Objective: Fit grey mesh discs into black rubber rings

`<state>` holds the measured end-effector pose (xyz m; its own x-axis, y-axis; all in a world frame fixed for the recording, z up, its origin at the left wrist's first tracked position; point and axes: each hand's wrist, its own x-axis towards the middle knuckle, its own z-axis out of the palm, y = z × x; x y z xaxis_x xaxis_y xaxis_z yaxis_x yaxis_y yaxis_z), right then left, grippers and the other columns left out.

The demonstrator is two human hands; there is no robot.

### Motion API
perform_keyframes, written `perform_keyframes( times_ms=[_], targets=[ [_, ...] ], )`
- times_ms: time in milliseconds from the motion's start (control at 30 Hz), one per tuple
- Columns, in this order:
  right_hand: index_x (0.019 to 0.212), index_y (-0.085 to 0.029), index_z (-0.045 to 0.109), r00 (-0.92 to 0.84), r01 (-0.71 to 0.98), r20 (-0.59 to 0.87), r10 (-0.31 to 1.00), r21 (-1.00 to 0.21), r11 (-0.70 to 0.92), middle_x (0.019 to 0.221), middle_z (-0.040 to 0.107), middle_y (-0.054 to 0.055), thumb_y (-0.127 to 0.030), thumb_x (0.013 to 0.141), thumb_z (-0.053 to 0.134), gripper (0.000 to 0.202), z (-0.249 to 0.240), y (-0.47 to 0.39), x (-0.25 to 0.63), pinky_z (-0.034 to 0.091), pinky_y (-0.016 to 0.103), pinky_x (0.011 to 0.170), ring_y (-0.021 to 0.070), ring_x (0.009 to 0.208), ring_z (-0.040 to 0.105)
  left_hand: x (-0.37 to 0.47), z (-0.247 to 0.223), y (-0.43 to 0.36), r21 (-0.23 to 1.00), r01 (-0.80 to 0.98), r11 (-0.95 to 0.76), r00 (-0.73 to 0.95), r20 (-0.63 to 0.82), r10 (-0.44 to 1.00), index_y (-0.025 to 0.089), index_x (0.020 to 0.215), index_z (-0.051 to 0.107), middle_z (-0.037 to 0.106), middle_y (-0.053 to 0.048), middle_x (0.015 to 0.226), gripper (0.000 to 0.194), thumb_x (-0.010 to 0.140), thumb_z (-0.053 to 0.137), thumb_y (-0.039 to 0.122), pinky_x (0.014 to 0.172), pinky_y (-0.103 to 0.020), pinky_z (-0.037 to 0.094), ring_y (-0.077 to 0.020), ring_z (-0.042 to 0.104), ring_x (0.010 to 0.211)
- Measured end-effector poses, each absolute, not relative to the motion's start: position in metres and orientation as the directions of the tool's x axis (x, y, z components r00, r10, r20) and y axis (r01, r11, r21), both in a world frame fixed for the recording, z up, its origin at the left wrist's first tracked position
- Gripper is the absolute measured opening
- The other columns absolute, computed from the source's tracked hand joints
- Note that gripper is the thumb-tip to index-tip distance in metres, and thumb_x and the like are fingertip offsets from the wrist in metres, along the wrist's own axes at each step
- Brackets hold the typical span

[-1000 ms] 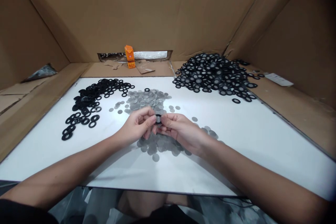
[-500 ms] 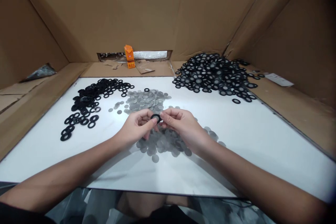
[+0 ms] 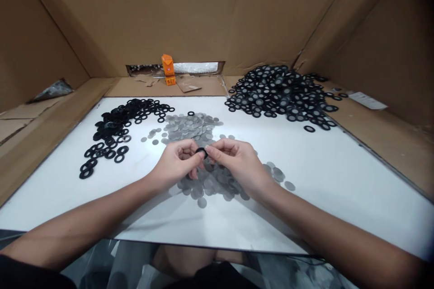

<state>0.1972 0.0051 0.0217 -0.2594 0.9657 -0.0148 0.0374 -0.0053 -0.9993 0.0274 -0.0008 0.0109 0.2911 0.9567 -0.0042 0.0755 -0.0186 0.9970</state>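
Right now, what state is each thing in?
Left hand: pinching the black ring
Right hand: fingertips on that ring
Black ring: raised, between both hands
Loose rings: piled, visible centres open
Grey discs: loose, scattered
Ring heap: mostly grey-centred
Orange carton: upright

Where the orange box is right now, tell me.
In the head view, the orange box stands left of centre, beyond the white table, in front of the wall slot, with a cardboard flap to its right.
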Motion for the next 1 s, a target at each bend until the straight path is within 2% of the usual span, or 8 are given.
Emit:
perform_keyframes(
  times_ms=[233, 400, 533, 700, 867, 1000],
  targets=[
    [0.069, -0.017, 0.067, -0.306, 0.050, -0.037, 0.951, -0.998, -0.023, 0.062, 0.061, 0.000, -0.042, 0.075, 0.072, 0.026, 0.020, 0.007, 0.198, 0.041, 0.025, 0.057, 0.0111, 0.059, 0.053, 0.026, 0.012, 0.000, 0.998, 0.058, -0.020, 0.327, 0.000, 0.945, 0.014, 0.068, 0.052, 0.065, 0.000, 0.057, 0.027, 0.079, 0.066, 0.034, 0.039, -0.016, 0.045, -0.0075, 0.058, 0.039],
    [0.069, -0.016, 0.068, -0.260, 0.067, -0.005, 0.966, -0.998, 0.013, 0.065, 0.061, -0.001, -0.042, 0.071, 0.075, 0.027, 0.024, 0.005, 0.197, 0.041, 0.025, 0.058, 0.0102, 0.059, 0.051, 0.026, 0.015, 0.004, 0.996, -0.006, 0.087, 0.333, -0.080, 0.940, 0.016, 0.065, 0.048, 0.063, 0.001, 0.049, 0.032, 0.070, 0.074, 0.035, 0.038, -0.018, 0.047, -0.0113, 0.060, 0.038],
    [0.067, -0.016, 0.067, -0.244, 0.029, -0.068, 0.967, -0.998, -0.063, 0.062, 0.058, -0.001, -0.044, 0.069, 0.076, 0.029, 0.026, 0.006, 0.197, 0.041, 0.025, 0.057, 0.0109, 0.059, 0.050, 0.023, 0.016, 0.007, 0.989, -0.044, 0.139, 0.377, -0.113, 0.919, 0.015, 0.063, 0.049, 0.067, -0.002, 0.052, 0.033, 0.069, 0.075, 0.035, 0.040, -0.019, 0.050, -0.0123, 0.062, 0.040],
    [0.068, -0.016, 0.065, -0.281, -0.056, -0.140, 0.949, -0.985, -0.161, 0.064, 0.057, 0.000, -0.045, 0.066, 0.077, 0.031, 0.030, 0.005, 0.198, 0.043, 0.025, 0.061, 0.0118, 0.063, 0.053, 0.016, 0.010, 0.012, 0.993, -0.065, 0.095, 0.438, -0.057, 0.897, 0.015, 0.066, 0.049, 0.067, -0.001, 0.054, 0.033, 0.076, 0.070, 0.039, 0.041, -0.019, 0.049, -0.0123, 0.063, 0.042],
    [0.071, -0.017, 0.066, -0.369, 0.167, -0.149, 0.917, -0.982, -0.092, 0.060, 0.056, -0.001, -0.047, 0.072, 0.071, 0.031, 0.032, 0.009, 0.203, 0.035, 0.024, 0.051, 0.0115, 0.057, 0.050, 0.016, 0.003, 0.013, 0.996, -0.042, 0.077, 0.471, -0.049, 0.881, 0.016, 0.069, 0.049, 0.065, 0.001, 0.052, 0.036, 0.078, 0.068, 0.045, 0.040, -0.018, 0.046, -0.0115, 0.061, 0.040],
    [0.070, -0.018, 0.067, -0.487, 0.288, -0.154, 0.859, -0.958, -0.009, 0.057, 0.055, -0.002, -0.044, 0.074, 0.068, 0.026, 0.037, 0.017, 0.216, 0.032, 0.024, 0.048, 0.0103, 0.052, 0.046, 0.016, 0.004, 0.011, 0.998, -0.031, 0.059, 0.412, -0.041, 0.910, 0.016, 0.070, 0.052, 0.061, 0.002, 0.050, 0.038, 0.082, 0.063, 0.050, 0.041, -0.017, 0.043, -0.0090, 0.057, 0.040]
  ],
)
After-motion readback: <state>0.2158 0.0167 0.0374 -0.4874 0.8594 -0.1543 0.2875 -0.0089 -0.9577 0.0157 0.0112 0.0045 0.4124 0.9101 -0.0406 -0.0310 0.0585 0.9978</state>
